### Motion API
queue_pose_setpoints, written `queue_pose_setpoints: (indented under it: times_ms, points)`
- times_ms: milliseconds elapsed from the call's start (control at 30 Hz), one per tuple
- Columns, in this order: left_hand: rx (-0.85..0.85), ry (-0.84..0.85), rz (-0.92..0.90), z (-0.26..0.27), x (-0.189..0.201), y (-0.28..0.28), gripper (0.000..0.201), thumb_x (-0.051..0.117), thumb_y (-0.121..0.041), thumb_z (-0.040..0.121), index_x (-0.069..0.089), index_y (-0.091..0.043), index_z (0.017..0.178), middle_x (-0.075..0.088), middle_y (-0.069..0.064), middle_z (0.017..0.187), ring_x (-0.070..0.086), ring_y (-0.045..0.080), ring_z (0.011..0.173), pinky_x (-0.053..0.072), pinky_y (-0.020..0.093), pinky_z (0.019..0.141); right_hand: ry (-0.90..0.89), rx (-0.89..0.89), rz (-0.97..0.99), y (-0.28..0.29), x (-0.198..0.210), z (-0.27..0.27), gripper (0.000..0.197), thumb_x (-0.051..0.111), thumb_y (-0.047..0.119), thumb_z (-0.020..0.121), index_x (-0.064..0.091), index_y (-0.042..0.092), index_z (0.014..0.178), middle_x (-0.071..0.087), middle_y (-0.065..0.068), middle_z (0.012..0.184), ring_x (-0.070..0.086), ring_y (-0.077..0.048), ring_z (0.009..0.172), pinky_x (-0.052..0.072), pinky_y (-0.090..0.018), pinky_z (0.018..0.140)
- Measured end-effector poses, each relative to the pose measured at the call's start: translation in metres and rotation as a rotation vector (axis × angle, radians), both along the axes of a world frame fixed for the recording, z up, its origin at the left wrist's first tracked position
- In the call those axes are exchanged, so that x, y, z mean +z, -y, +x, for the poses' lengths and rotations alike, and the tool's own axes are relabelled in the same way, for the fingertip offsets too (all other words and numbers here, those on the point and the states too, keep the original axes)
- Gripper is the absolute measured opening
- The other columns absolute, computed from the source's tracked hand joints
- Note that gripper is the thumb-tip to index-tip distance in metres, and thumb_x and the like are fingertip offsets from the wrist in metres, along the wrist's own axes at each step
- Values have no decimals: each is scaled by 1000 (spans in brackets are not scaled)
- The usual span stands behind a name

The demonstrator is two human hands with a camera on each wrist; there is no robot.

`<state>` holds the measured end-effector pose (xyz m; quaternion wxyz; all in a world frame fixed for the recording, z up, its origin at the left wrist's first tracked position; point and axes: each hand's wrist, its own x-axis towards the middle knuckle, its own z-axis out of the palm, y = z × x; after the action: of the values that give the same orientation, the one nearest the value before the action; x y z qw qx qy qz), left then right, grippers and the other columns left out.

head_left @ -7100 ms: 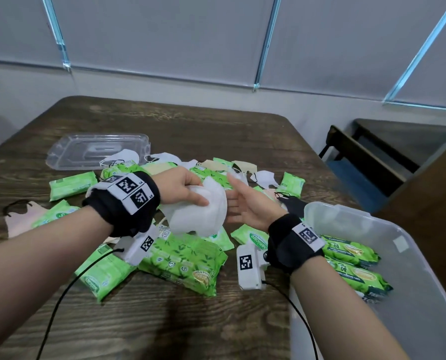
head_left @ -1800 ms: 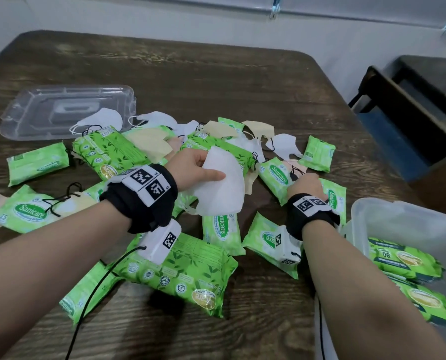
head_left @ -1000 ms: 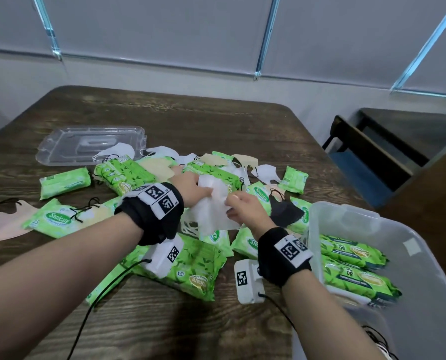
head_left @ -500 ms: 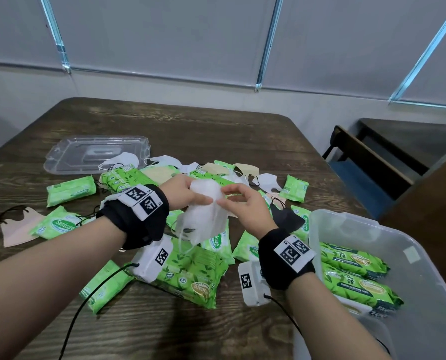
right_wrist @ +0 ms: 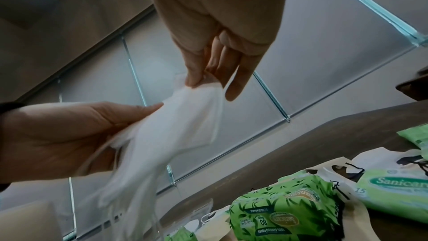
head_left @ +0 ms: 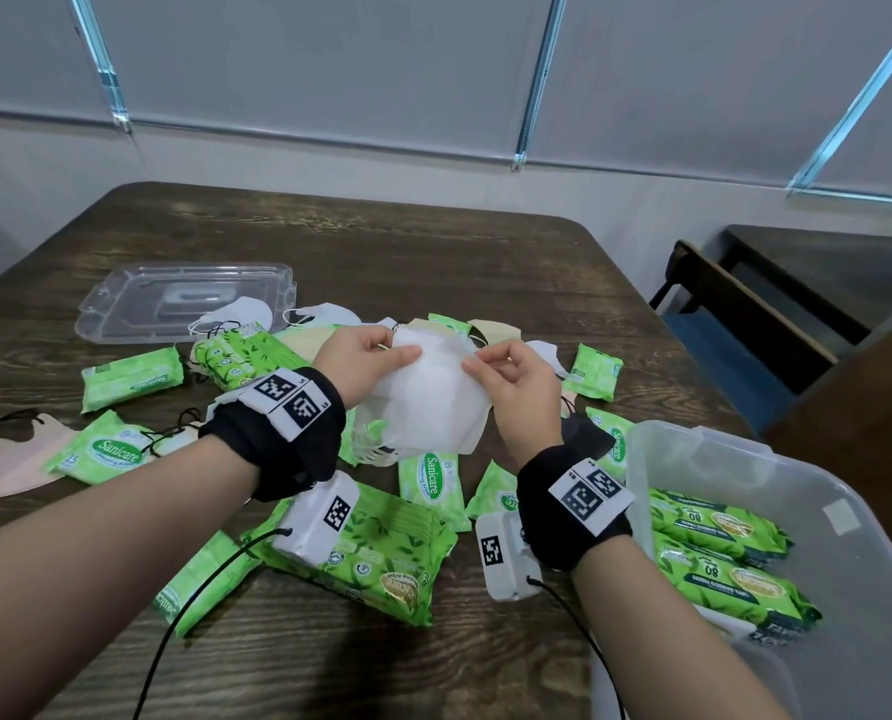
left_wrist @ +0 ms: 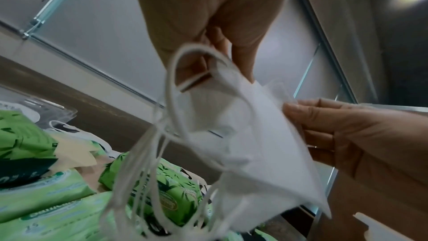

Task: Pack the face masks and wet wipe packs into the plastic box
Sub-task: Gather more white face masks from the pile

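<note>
Both hands hold a small stack of white face masks (head_left: pixel 430 402) up over the pile in the middle of the table. My left hand (head_left: pixel 368 358) grips the stack's left edge, thumb on top. My right hand (head_left: pixel 506 376) pinches its upper right edge between thumb and forefinger. The masks' white ear loops (left_wrist: pixel 148 171) dangle below the left hand. Green wet wipe packs (head_left: pixel 376 550) and more white, beige and black masks lie scattered on the table under the hands. The clear plastic box (head_left: pixel 844 517) stands at the right with two large green wipe packs (head_left: pixel 719 527) inside.
The box's clear lid (head_left: pixel 137 298) lies at the back left of the dark wooden table (head_left: pixel 433 252). A beige mask (head_left: pixel 15 459) lies near the left edge. A chair (head_left: pixel 735 314) stands to the right beyond the table's corner.
The hands have lifted the white mask stack a little higher, and the right hand has shifted its pinch to the stack's upper right edge.
</note>
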<state>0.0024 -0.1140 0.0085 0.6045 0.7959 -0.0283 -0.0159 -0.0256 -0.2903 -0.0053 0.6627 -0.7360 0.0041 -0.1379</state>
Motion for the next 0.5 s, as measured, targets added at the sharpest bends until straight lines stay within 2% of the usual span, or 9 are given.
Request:
queue_pose_setpoints:
  times_ms: [67, 167, 233, 300, 367, 500]
  points:
    - [37, -4, 54, 6, -4, -2, 38, 72, -23, 81, 52, -20, 49, 43, -4, 50, 37, 16, 52, 28, 26, 52, 22, 6, 21, 1, -2, 4, 18, 72, 8, 80, 62, 19, 71, 68, 1, 84, 64, -11, 80, 49, -25, 74]
    - [-15, -8, 104, 12, -6, -3, 35, 73, -25, 80, 60, -27, 48, 46, -7, 48, 39, 13, 50, 30, 24, 50, -12, 103, -104, -1, -8, 12, 22, 79, 15, 72, 65, 29, 63, 64, 10, 103, 60, -15, 107, 45, -37, 93]
    - [-105, -7, 148, 14, -7, -1, 29, 71, -25, 80, 61, -25, 52, 47, -3, 53, 39, 14, 53, 31, 24, 52, -38, 148, -138, -3, -10, 16, 19, 79, 18, 72, 65, 28, 64, 63, 13, 102, 59, -15, 110, 43, -41, 99]
    - [-156, 9, 173, 15, -8, 2, 29, 65, -20, 85, 56, -20, 58, 43, 0, 58, 37, 15, 56, 30, 27, 56, -58, 153, -93, -3, -11, 21, 17, 76, 18, 75, 61, 23, 69, 65, 8, 91, 62, -19, 98, 48, -43, 93]
    - [-154, 25, 174, 16, -10, 5, 29, 58, -20, 91, 54, -14, 63, 42, -1, 59, 37, 14, 57, 30, 27, 56, -68, 150, -59, -5, -12, 25, 13, 71, 22, 77, 58, 22, 73, 63, -1, 84, 60, -20, 83, 49, -39, 80]
    - [-85, 37, 121, 20, -16, 13, 42, 51, -39, 94, 45, -17, 59, 40, -11, 53, 36, 5, 49, 28, 23, 53, -95, 137, -60, -13, -17, 33, 9, 62, 32, 75, 54, 28, 74, 60, -2, 84, 55, -20, 76, 45, -38, 71]
